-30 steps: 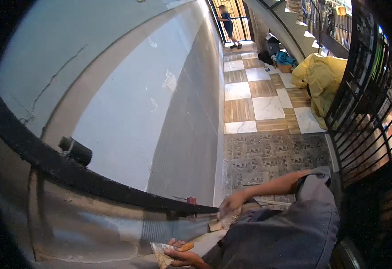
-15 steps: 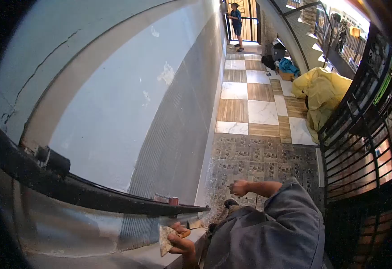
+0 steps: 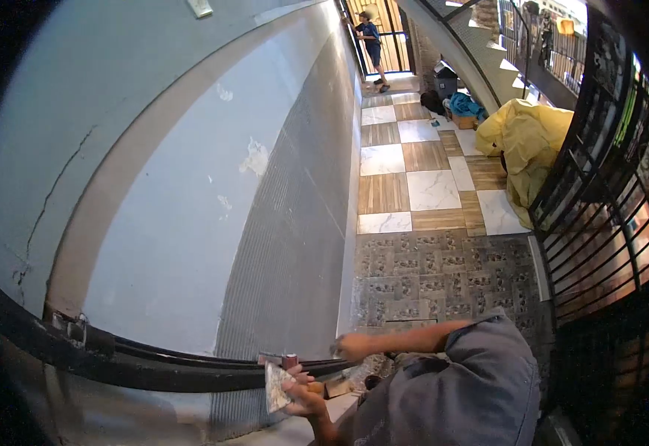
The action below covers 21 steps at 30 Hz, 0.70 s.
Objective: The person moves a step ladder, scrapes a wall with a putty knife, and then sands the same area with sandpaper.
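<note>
My left hand point(image 3: 306, 398), low in the view beside the wall, grips a flat, pale piece with a rough, crusted face point(image 3: 277, 388). Just above it, a small reddish-brown cylinder point(image 3: 289, 361) sits at the dark metal rail point(image 3: 161, 373). My right hand point(image 3: 354, 346) is closed near the rail's end, arm stretched across in front of me. A small dark bit shows at its fingertips, and I cannot tell what it is. Left of both hands rises the wall point(image 3: 183, 238), with a grey ridged band point(image 3: 265, 275) along its lower part.
Patterned grey flooring point(image 3: 443, 275) meets checkered wood-look and marble tiles point(image 3: 432, 189). A yellow cover point(image 3: 529, 137) drapes a bulky object by the black barred gate point(image 3: 599, 245). Stairs point(image 3: 488, 67) rise at the back right. Another person point(image 3: 370, 48) stands at the far door.
My right hand has moved left and down to the rail's end, close to my left hand. The left hand still holds the flat piece. The view has shifted slightly.
</note>
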Motion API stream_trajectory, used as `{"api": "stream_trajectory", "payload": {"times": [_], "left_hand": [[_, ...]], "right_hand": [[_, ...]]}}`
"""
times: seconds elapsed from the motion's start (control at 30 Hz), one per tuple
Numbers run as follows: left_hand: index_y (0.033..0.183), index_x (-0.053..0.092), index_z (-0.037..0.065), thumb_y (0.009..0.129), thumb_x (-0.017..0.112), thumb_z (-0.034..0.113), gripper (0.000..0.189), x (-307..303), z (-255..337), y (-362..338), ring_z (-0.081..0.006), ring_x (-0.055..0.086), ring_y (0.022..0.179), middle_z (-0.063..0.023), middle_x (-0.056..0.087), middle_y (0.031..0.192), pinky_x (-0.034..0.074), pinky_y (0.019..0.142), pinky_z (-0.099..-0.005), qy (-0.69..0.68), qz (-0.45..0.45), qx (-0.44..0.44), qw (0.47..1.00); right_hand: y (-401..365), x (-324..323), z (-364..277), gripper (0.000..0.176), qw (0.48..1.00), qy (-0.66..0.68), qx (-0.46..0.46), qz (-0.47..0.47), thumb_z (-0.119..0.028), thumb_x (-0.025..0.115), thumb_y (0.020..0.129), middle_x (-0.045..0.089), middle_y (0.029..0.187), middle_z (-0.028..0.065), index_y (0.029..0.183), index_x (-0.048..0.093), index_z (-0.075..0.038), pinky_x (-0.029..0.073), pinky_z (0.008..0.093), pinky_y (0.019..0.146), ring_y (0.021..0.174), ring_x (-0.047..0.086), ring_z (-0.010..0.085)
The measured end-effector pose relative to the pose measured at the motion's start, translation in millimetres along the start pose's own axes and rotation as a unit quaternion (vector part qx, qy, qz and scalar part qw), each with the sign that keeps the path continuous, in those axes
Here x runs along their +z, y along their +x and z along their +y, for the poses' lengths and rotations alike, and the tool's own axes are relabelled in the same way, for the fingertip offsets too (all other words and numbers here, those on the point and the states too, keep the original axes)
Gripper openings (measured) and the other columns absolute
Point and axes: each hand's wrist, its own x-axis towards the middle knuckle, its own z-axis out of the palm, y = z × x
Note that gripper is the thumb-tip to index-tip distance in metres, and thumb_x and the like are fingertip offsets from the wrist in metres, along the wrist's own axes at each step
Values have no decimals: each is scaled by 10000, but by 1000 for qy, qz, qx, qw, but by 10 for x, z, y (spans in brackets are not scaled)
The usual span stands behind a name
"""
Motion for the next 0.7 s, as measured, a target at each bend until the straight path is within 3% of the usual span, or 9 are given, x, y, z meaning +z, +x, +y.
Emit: {"api": "stream_trajectory", "payload": {"times": [0.07, 0.13, 0.17, 0.2, 0.27, 0.37, 0.53, 0.63, 0.7], "left_hand": [[976, 434, -42, 916, 390, 360, 409, -67, 181, 19, -133, 479, 546, -131, 567, 789, 417, 489, -246, 40, 78, -34, 996], [980, 427, -36, 921, 381, 343, 386, -298, 173, 70, -130, 460, 540, -120, 559, 775, 397, 483, -229, 55, 97, 40, 993], [991, 414, -34, 923, 381, 319, 361, -363, 208, 97, -124, 438, 534, -114, 546, 756, 389, 484, -231, 28, 141, 32, 989], [1007, 405, -31, 920, 396, 303, 346, -484, 237, 141, -116, 432, 544, -113, 538, 747, 386, 485, -235, 27, 150, 72, 986], [1015, 398, -35, 911, 427, 297, 350, -624, 402, 190, -109, 424, 555, -104, 524, 727, 372, 483, -238, -1, 183, 66, 981], [955, 433, -36, 903, 444, 319, 359, -861, 476, 270, -109, 415, 563, -86, 509, 716, 362, 496, -243, 36, 233, 73, 969], [896, 497, -28, 894, 448, 368, 400, -1185, 583, 370, -113, 408, 566, -61, 505, 724, 364, 533, -251, 24, 248, 2, 968], [946, 497, -25, 895, 450, 367, 398, -1339, 570, 446, -113, 423, 600, -59, 512, 752, 376, 545, -242, 18, 240, 10, 971], [1036, 425, -46, 915, 431, 303, 369, -1426, 529, 552, -98, 420, 583, -63, 504, 757, 357, 539, -218, -53, 224, 12, 973]], "right_hand": [[-241, -429, -793, 283, 988, 89, -128, -6, -170, 518, 793, 583, 908, 186, 1056, 543, -66, 455, 412, 717, 813, 565, 340], [-300, -500, -1199, 342, 951, 182, -248, -35, -150, 536, 808, 569, 950, 169, 1133, 496, -51, 451, 379, 697, 816, 561, 297], [-349, -548, -1389, 384, 917, 245, -311, -36, -147, 545, 816, 560, 971, 157, 1176, 464, -42, 447, 361, 686, 821, 556, 272], [-378, -593, -1564, 384, 918, 243, -311, -39, -147, 545, 816, 560, 971, 157, 1176, 464, -42, 447, 361, 686, 821, 556, 272], [-412, -647, -1888, 450, 871, 273, -409, 14, -182, 554, 829, 541, 999, 141, 1225, 409, -27, 433, 339, 694, 833, 538, 235], [-484, -823, -2261, 440, 879, 302, -364, -59, -187, 560, 810, 514, 1066, 177, 1191, 426, -15, 396, 386, 806, 964, 508, 299], [-278, -593, -2585, 422, 865, 289, -408, -39, -222, 572, 818, 545, 961, 165, 1165, 435, -25, 412, 383, 725, 875, 532, 294], [-206, -531, -2756, 403, 865, 249, -434, 2, -250, 559, 836, 550, 912, 157, 1149, 438, -28, 415, 385, 687, 845, 539, 300], [-218, -571, -2948, 352, 893, 268, -353, -74, -263, 502, 874, 529, 886, 143, 1084, 438, 12, 409, 357, 709, 830, 529, 258]]}}
